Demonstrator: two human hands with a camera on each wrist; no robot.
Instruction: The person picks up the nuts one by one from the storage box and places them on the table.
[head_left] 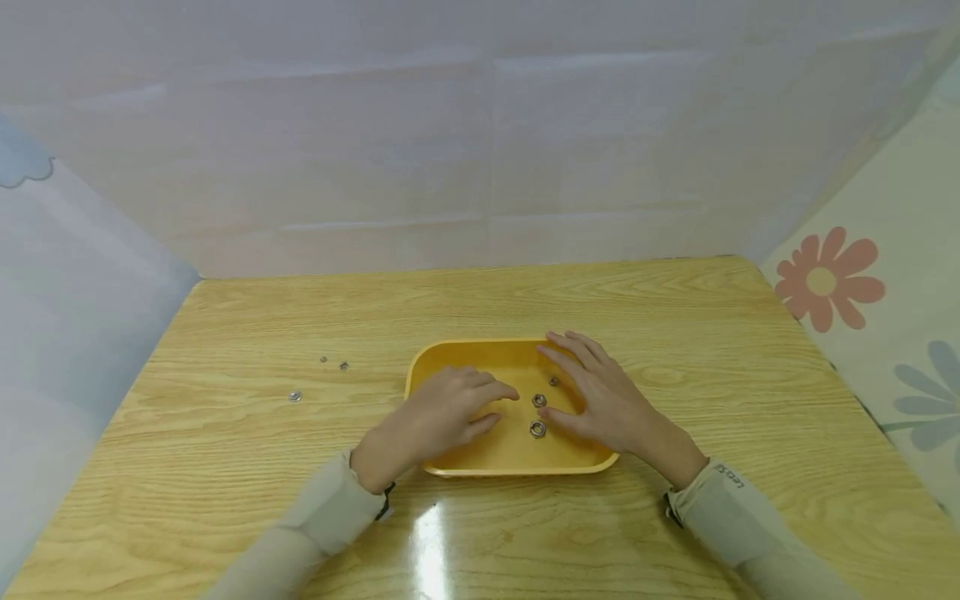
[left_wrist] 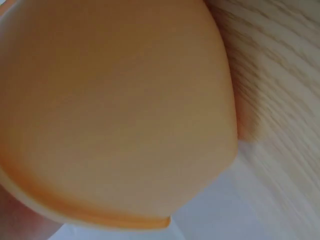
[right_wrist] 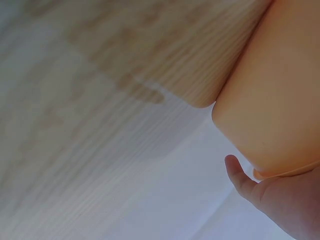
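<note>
A yellow tray (head_left: 498,454) stands on the table with three metal hex nuts in its right half. The largest nut (head_left: 537,429) is toward the front, a middle-sized nut (head_left: 539,400) lies behind it, and a small nut (head_left: 553,381) is farther back. My left hand (head_left: 448,410) hovers over the tray's left part, thumb and index finger apart, nothing showing between them. Over the right side, my right hand (head_left: 607,402) spreads its fingers, thumb tip right beside the nuts. Both wrist views show mostly the tray's outer wall (left_wrist: 125,110), with part of the right hand (right_wrist: 287,200) at the rim.
Left of the tray, three more nuts lie on the wooden table (head_left: 225,467): a larger nut (head_left: 295,397), a smaller nut (head_left: 344,366) and a tiny nut (head_left: 324,359). A pale wall covering (head_left: 480,167) rises behind the table's back edge.
</note>
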